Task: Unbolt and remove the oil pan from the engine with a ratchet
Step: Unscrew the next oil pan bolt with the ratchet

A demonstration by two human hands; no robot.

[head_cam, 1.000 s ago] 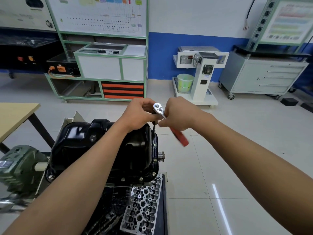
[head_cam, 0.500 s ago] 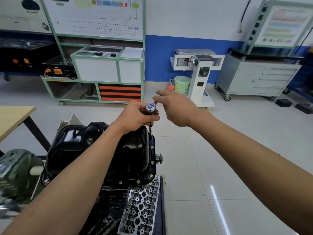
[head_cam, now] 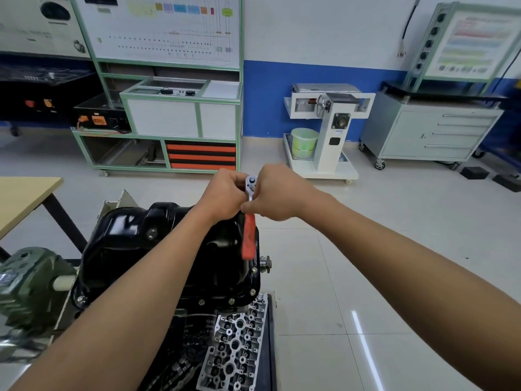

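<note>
The ratchet (head_cam: 249, 238) handle now points back at us, not away like before. Our left hand (head_cam: 225, 194) holds its head and our right hand (head_cam: 277, 194) grips the handle. We think that means one more turn toward freeing the oil pan (head_cam: 158, 249).

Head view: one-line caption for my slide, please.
Left hand and right hand grip a red-handled ratchet near its head, over the far edge of the black oil pan.
</note>
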